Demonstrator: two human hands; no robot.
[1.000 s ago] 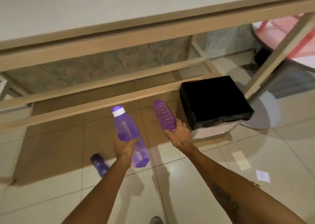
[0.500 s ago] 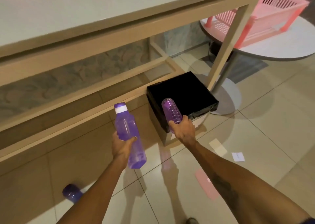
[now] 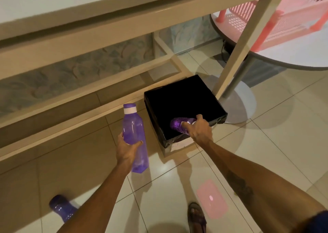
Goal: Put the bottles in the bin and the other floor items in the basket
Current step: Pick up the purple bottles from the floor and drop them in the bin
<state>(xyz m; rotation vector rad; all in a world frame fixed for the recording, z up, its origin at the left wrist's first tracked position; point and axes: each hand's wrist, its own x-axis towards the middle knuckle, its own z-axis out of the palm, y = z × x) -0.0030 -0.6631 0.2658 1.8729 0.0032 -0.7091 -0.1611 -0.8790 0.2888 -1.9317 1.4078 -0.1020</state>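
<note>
My left hand [image 3: 126,151] grips a tall purple bottle [image 3: 134,137] with a white-ringed cap, held upright left of the bin. My right hand [image 3: 199,130] holds a ribbed purple bottle [image 3: 179,125] tipped sideways over the near corner of the black-lined square bin [image 3: 218,106]. A third, darker purple bottle [image 3: 62,208] lies on the floor at the lower left, partly behind my left forearm. A flat pink lid [image 3: 212,199] lies on the tiles near my foot. The pink slatted basket [image 3: 287,20] stands on the round white table at the upper right.
A beige table frame [image 3: 106,43] spans the top, and one of its legs [image 3: 239,50] comes down just behind the bin. The round table's pedestal base [image 3: 243,105] sits right of the bin. My sandalled foot [image 3: 197,218] shows at the bottom.
My view moved closer to the bin. My right hand carried the ribbed bottle over the bin's opening and tipped it sideways. The left hand still holds its bottle upright.
</note>
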